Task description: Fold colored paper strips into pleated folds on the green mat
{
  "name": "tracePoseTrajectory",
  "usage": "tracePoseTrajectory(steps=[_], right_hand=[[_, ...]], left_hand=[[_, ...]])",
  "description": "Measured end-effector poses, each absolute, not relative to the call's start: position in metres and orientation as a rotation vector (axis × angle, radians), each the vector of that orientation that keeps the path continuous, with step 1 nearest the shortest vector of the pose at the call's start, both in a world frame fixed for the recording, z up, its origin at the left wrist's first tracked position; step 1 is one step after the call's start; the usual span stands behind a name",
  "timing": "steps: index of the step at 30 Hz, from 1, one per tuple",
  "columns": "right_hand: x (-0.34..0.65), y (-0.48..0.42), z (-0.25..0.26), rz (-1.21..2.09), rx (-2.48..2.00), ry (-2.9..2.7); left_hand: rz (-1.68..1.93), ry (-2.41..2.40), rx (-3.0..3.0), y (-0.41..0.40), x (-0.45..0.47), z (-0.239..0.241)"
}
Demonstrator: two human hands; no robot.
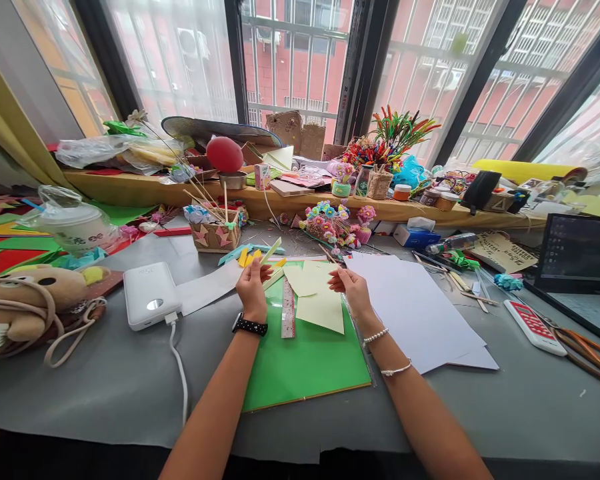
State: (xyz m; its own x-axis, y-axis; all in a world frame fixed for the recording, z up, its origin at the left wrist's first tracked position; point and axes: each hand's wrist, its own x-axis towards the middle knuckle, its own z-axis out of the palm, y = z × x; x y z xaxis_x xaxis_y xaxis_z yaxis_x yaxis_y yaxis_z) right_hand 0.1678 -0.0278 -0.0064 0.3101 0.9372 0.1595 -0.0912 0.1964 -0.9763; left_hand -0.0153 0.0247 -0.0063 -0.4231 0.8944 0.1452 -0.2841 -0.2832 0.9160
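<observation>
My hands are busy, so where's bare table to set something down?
Two bare patches of gray tabletop: front left, between the plush toy and white power-bank cable; front right, in front of the white paper sheets and calculator. Crowded: the windowsill, and the far half of the green sheet, where pale paper and a ruler lie.

A white-speckled black watch (251, 326) is worn at left, a beaded bracelet (375, 336) and slim bangle (397, 371) at right

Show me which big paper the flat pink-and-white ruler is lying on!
It's the large green rectangular sheet in the middle. The ruler rests on it; the big white paper sheets on its right have none.
</observation>
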Motion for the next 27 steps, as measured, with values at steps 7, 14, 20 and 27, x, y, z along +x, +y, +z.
tracePoseTrajectory(steps=[7, 14, 20, 27], right_hand=[[0.168, -0.027, -0.008, 0.932, -1.125, -0.999], [0.167, -0.028, -0.007, 0.947, -1.134, -1.02], [0.167, -0.028, -0.007, 0.971, -1.13, -1.012], [0.167, -0.027, -0.009, 0.969, -1.14, -1.039]], left_hand=[[1.755, 1.083, 0.888, 0.025, -0.014, -0.008], [1.594, 1.018, 0.951, 0.02, -0.013, -0.004], [1.462, 1.077, 1.119, 0.012, -0.007, -0.001], [1.413, 1.093, 1.798, 0.014, -0.002, -0.01]])
